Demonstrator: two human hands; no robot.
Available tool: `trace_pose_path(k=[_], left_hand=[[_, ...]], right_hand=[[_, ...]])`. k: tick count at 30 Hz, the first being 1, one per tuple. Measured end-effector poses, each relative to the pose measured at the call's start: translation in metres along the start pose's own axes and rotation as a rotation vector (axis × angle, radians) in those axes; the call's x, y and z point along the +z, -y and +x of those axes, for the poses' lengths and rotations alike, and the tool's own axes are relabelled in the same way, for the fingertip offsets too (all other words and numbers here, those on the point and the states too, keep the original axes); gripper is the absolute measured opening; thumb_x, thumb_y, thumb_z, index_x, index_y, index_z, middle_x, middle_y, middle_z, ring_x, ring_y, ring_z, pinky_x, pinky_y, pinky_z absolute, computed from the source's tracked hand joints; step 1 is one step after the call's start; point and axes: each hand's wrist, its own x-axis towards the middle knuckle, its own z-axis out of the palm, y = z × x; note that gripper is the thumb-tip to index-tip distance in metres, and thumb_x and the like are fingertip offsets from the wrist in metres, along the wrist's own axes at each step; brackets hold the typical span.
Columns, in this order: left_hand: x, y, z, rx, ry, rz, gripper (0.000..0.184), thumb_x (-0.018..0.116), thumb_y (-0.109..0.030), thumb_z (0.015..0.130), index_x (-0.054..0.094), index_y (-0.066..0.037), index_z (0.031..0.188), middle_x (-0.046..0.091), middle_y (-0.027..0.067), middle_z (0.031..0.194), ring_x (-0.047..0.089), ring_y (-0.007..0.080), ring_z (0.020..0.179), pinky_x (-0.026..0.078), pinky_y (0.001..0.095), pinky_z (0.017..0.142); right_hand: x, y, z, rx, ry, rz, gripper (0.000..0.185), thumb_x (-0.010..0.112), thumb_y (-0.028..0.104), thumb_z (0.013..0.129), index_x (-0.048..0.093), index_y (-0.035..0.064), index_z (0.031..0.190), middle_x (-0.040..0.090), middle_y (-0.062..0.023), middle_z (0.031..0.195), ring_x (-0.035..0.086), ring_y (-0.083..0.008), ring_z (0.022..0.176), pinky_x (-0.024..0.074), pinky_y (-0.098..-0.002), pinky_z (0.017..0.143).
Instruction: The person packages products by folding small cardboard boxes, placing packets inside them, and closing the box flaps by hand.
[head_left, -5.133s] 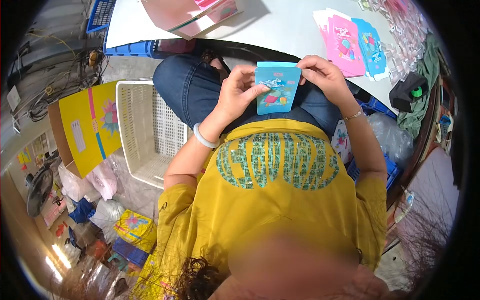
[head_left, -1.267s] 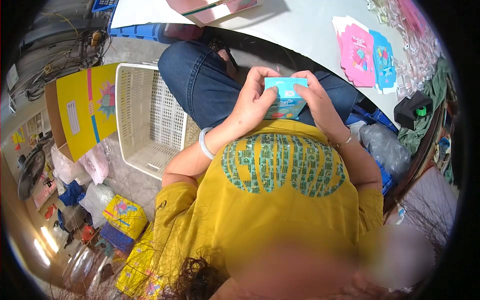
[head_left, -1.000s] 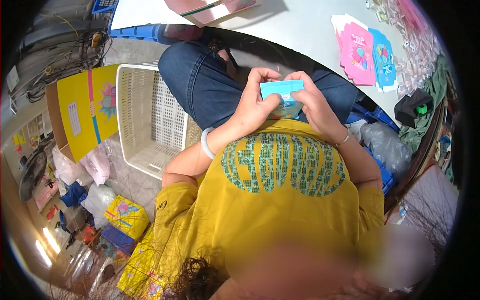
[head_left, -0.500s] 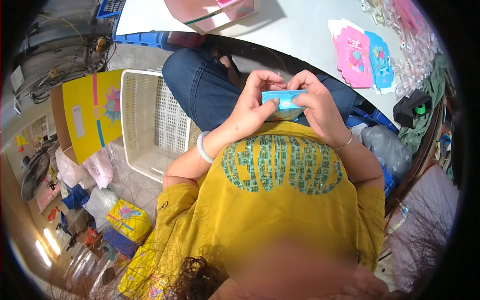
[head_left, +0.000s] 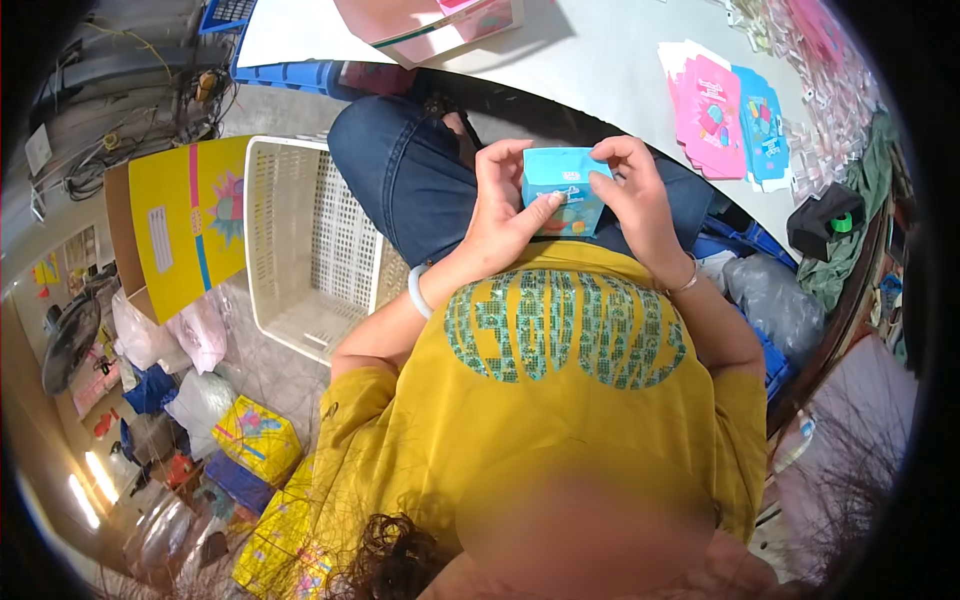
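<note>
A small blue carton box [head_left: 562, 190] with printed pictures is upright over my lap, its top panel facing me. My left hand [head_left: 503, 205] grips its left side, the thumb pressed on the printed front. On the other side, my right hand [head_left: 637, 195] pinches the upper right corner and edge between bent fingers and thumb. The far side of the box and some fingertips are hidden behind it.
On the white table [head_left: 600, 70] lie pink cards [head_left: 708, 115], blue cards [head_left: 762, 125] and a heap of small clear-wrapped pieces [head_left: 835, 110]. A pink box [head_left: 440, 30] stands at its edge. To my left are a white plastic basket [head_left: 300, 250] and a yellow carton [head_left: 185, 225].
The blue box has tipped so that its top and printed front now show. My fingers have moved off its top edge to its sides.
</note>
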Motion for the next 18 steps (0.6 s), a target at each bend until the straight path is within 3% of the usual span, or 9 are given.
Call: trace_pose_path(k=[2,5,8,11,14,18], left_hand=[[0.001,-0.002,0.0,0.013,-0.009,-0.028,0.059,0.062,0.001,0.086,0.023,-0.011,0.129,0.042,0.0153,0.123,0.053,0.0224,0.108,0.061,0.0365,0.073],[0.0,-0.001,0.0,-0.022,0.009,-0.022,0.06,0.061,0.002,0.087,0.022,-0.011,0.13,0.044,0.0165,0.123,0.055,0.0234,0.107,0.061,0.037,0.074],[-0.002,-0.002,0.0,-0.013,0.02,-0.008,0.059,0.06,0.004,0.087,0.022,-0.011,0.13,0.046,0.0176,0.121,0.057,0.0234,0.105,0.061,0.0369,0.074],[-0.005,-0.001,-0.001,0.002,0.053,0.046,0.058,0.059,0.005,0.087,0.023,-0.01,0.131,0.048,0.0185,0.119,0.058,0.0234,0.103,0.061,0.037,0.076],[-0.006,-0.004,-0.002,-0.074,0.061,0.036,0.058,0.06,0.002,0.088,0.025,-0.009,0.132,0.045,0.0183,0.127,0.056,0.0221,0.107,0.059,0.0317,0.077],[-0.005,-0.006,0.0,-0.067,0.093,0.045,0.061,0.062,0.001,0.087,0.024,-0.009,0.134,0.045,0.017,0.126,0.056,0.0216,0.107,0.059,0.0312,0.077]], right_hand=[[-0.003,-0.002,0.002,-0.09,0.018,-0.117,0.023,0.057,-0.002,0.084,0.052,0.001,0.106,0.051,-0.0043,0.101,0.053,-0.0113,0.091,0.045,-0.0269,0.08],[-0.008,0.002,0.005,-0.017,0.061,-0.148,0.021,0.058,-0.002,0.083,0.054,0.001,0.104,0.052,-0.0047,0.1,0.053,-0.0131,0.09,0.0443,-0.027,0.081],[-0.009,0.008,0.007,-0.173,0.076,-0.443,0.024,0.06,-0.001,0.079,0.054,0.0013,0.103,0.053,-0.0065,0.098,0.054,-0.0161,0.089,0.0439,-0.0286,0.081],[-0.013,0.017,0.012,-0.153,0.129,-0.556,0.025,0.061,0.0,0.076,0.054,0.0025,0.099,0.053,-0.008,0.096,0.054,-0.02,0.088,0.0433,-0.0305,0.081],[-0.014,0.018,0.017,-0.265,0.14,-0.63,0.022,0.062,0.0,0.073,0.053,0.0039,0.093,0.052,-0.0077,0.096,0.051,-0.022,0.091,0.0421,-0.0318,0.083],[-0.018,0.024,0.025,-0.207,0.192,-0.605,0.02,0.063,0.0,0.071,0.052,0.0059,0.087,0.051,-0.0064,0.095,0.047,-0.0229,0.098,0.0402,-0.032,0.085]])
